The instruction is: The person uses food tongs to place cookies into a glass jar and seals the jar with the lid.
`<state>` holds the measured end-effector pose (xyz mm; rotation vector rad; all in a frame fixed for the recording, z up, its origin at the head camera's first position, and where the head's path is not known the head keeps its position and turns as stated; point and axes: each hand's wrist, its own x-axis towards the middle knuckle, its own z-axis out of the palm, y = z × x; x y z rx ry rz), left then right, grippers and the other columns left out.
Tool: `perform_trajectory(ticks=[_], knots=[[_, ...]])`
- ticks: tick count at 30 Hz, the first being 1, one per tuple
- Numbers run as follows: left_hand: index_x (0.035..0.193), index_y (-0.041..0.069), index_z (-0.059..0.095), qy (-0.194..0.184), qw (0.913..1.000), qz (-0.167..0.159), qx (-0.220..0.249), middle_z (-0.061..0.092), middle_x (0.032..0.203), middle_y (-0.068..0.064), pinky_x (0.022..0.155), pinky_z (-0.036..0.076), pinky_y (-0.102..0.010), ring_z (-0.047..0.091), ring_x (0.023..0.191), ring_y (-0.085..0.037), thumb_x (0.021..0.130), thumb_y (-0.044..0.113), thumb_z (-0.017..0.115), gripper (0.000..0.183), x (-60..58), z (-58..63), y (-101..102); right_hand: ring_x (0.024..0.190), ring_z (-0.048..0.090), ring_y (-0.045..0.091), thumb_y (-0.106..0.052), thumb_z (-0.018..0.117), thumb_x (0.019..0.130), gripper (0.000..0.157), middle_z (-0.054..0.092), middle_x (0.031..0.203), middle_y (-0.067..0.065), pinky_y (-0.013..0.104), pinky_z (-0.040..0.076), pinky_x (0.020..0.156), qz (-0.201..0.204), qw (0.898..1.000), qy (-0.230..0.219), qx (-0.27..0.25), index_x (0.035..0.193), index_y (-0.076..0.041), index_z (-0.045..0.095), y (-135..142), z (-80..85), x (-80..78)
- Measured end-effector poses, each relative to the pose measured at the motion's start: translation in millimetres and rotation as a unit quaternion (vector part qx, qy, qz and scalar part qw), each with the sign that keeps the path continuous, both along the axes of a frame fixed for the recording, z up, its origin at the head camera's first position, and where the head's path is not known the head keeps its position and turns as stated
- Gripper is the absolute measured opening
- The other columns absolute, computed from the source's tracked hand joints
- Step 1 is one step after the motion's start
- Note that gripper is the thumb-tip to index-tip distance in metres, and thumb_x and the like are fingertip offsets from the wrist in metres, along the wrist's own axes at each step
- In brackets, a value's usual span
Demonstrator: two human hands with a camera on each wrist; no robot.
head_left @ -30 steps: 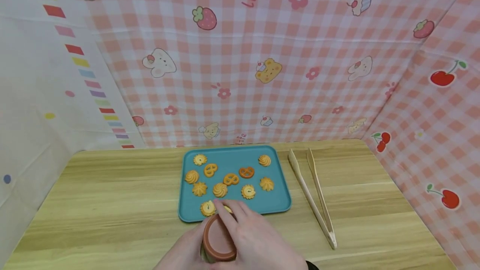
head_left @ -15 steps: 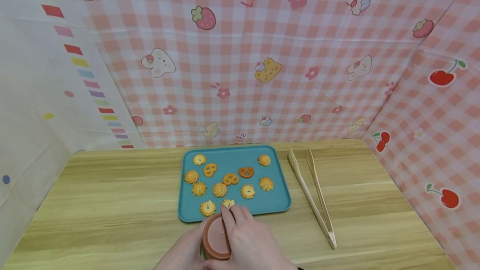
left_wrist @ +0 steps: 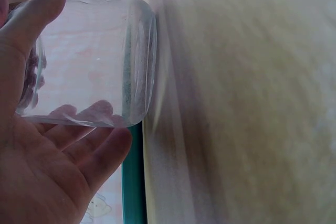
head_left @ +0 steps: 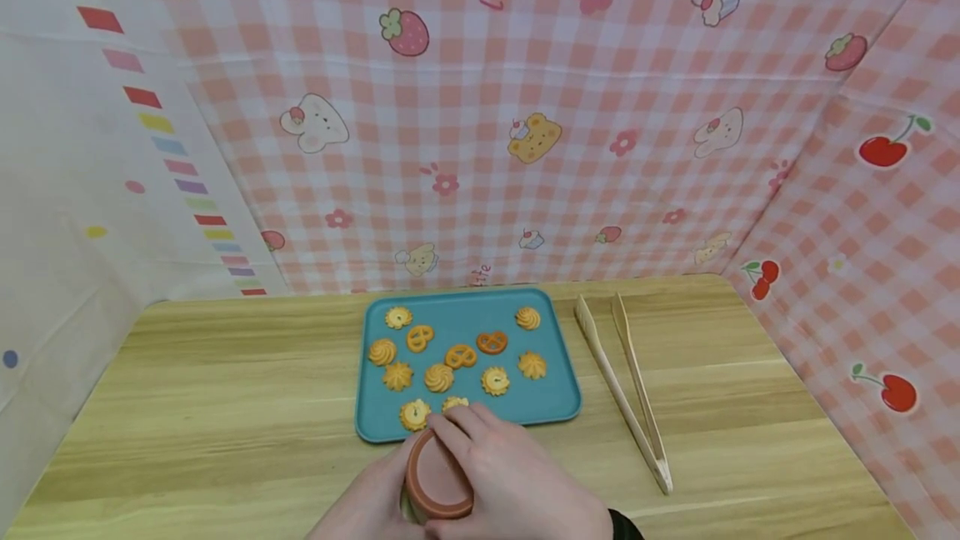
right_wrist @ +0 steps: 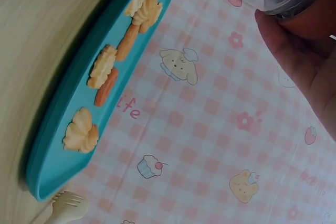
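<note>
A clear glass jar with a brown lid is at the table's front, before the tray. My left hand holds the jar body; in the left wrist view its thumb and fingers lie around the glass. Over the lid's right side, my right hand grips the rim, hiding part of the top. The right wrist view catches the lid's edge against that hand. No contents show through the glass. Several cookies and pretzels lie on the blue-green tray just beyond.
Wooden tongs lie to the right of the tray, arms spread, hinge end toward me. A checked cloth stands behind the wooden table, with more cloth on both sides.
My right hand's fingers shifted rightward on the lid, then back left across it. The left hand stays on the jar. Tray, cookies and tongs keep their places.
</note>
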<state>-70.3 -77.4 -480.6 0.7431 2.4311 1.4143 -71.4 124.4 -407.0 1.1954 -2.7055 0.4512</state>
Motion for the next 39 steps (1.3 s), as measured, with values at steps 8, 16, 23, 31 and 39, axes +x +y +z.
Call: perform_trajectory(ticks=[8,16,23,31,39], knots=[[0.146,0.038,0.036,0.005,0.9999,0.008,-0.013,0.05,0.134,0.018,0.097,0.044,-0.033,0.051,0.118,-0.006,0.07,0.056,0.077,0.088,1.2,1.4,-0.7,0.119,0.043,0.011,-0.064,0.063,0.077,0.085,0.049,0.127,-0.005,0.026,0.042,0.096,0.009,1.0,0.0,-0.003,0.141,-0.01,0.048,-0.5,0.1,-2.4],[0.147,0.037,0.034,0.012,0.9999,0.005,-0.006,0.05,0.134,0.018,0.096,0.044,-0.032,0.052,0.117,-0.006,0.069,0.054,0.078,0.091,1.7,2.4,-2.0,0.12,0.041,0.008,-0.064,0.063,0.077,0.084,0.047,0.128,-0.008,0.026,0.042,0.097,-0.002,1.0,-0.007,-0.018,0.141,-0.012,0.047,0.0,4.7,-1.1],[0.148,0.035,0.034,0.025,0.9996,0.006,-0.014,0.052,0.131,0.017,0.093,0.047,-0.032,0.054,0.112,-0.006,0.07,0.051,0.079,0.091,1.4,0.8,-3.4,0.121,0.042,0.007,-0.064,0.064,0.075,0.084,0.046,0.131,-0.008,0.027,0.043,0.096,-0.019,0.999,-0.024,-0.033,0.141,-0.014,0.047,3.8,9.6,0.7],[0.145,0.033,0.037,0.027,0.9996,0.002,-0.008,0.054,0.128,0.017,0.095,0.046,-0.032,0.055,0.111,-0.006,0.068,0.046,0.083,0.091,1.0,-0.5,-5.1,0.109,0.049,0.007,-0.069,0.064,0.073,0.088,0.05,0.126,-0.007,0.027,0.049,0.082,-0.04,0.997,-0.029,-0.056,0.139,-0.012,0.049,18.4,17.7,-1.8],[0.141,0.032,0.04,0.052,0.9986,-0.011,0.0,0.057,0.125,0.014,0.094,0.046,-0.036,0.057,0.11,-0.01,0.066,0.042,0.085,0.089,1.1,0.2,-0.8,0.109,0.049,0.006,-0.071,0.065,0.071,0.089,0.052,0.125,-0.008,0.027,0.051,0.079,-0.074,0.995,-0.022,-0.068,0.136,-0.011,0.052,41.5,20.6,-3.4]])
